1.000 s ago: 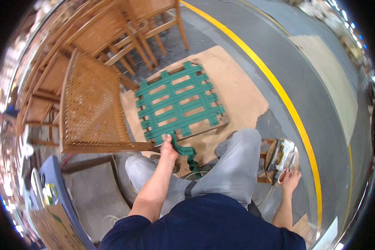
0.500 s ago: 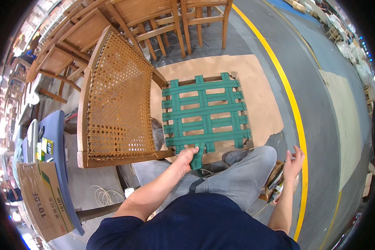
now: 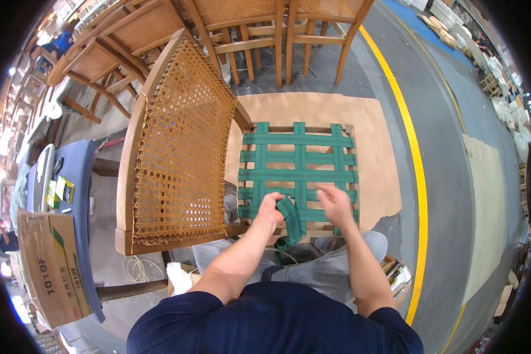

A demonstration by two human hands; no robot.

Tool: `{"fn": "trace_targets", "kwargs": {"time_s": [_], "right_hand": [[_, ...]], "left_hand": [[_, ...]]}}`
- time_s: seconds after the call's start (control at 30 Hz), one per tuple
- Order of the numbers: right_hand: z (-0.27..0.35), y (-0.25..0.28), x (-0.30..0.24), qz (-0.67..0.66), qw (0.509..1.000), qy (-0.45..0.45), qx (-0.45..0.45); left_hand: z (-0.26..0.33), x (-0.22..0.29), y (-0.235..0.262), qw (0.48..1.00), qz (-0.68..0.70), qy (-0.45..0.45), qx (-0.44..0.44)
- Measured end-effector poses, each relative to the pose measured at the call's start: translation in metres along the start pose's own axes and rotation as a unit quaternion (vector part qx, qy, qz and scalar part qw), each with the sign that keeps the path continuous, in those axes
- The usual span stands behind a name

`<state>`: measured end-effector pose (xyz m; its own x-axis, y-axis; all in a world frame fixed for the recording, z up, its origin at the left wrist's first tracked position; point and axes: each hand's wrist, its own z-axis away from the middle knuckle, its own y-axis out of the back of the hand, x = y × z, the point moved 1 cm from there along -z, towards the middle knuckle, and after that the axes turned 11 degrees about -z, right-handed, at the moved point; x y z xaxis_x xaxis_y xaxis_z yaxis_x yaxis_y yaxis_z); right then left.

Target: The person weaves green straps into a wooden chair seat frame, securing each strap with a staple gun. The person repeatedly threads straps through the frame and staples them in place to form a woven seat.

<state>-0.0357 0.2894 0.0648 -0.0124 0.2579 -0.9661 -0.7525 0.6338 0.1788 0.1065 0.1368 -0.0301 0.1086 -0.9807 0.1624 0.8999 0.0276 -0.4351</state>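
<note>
A wooden chair frame with a woven cane back (image 3: 180, 138) stands in front of me. Green webbing straps (image 3: 298, 176) are interlaced across its seat frame. My left hand (image 3: 269, 210) is closed around a loose green webbing strap (image 3: 291, 219) at the seat's near edge; its free length hangs down toward my lap. Over the near right part of the webbing is my right hand (image 3: 337, 207), with its fingers curled and blurred by motion. I cannot make out whether anything is in them.
A cardboard sheet (image 3: 374, 159) lies under the chair. More cane chairs (image 3: 233, 15) stand behind. On the left, a blue padded surface (image 3: 84, 177) bears small yellow-green packs, with a cardboard box (image 3: 53, 268) beside it. A container of tools (image 3: 397, 277) sits by my right leg.
My right hand has come in from the far right to above the webbing. My left hand still holds the strap, whose held part is now raised and bent over. The view has shifted slightly.
</note>
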Motion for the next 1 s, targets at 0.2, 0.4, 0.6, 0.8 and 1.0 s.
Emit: {"fn": "trace_targets", "kwargs": {"time_s": [0.2, 0.4, 0.6, 0.8, 1.0], "right_hand": [[-0.073, -0.072, 0.007, 0.084, 0.941, -0.289, -0.156], [-0.070, -0.119, 0.011, -0.114, 0.937, -0.323, -0.068], [-0.062, -0.095, 0.031, -0.249, 0.951, -0.182, 0.017], [-0.124, -0.076, 0.014, -0.025, 1.000, -0.011, -0.004], [-0.147, -0.081, 0.008, 0.238, 0.967, 0.087, -0.033]], "left_hand": [[-0.010, -0.003, 0.013, 0.996, -0.003, 0.009, -0.093], [0.006, 0.013, 0.042, 0.987, -0.140, 0.014, -0.084], [0.077, -0.015, 0.040, 0.658, -0.640, -0.376, 0.127], [0.050, 0.025, -0.040, 0.953, -0.213, -0.195, -0.089], [0.006, 0.065, -0.071, 0.985, -0.053, -0.139, -0.092]]}}
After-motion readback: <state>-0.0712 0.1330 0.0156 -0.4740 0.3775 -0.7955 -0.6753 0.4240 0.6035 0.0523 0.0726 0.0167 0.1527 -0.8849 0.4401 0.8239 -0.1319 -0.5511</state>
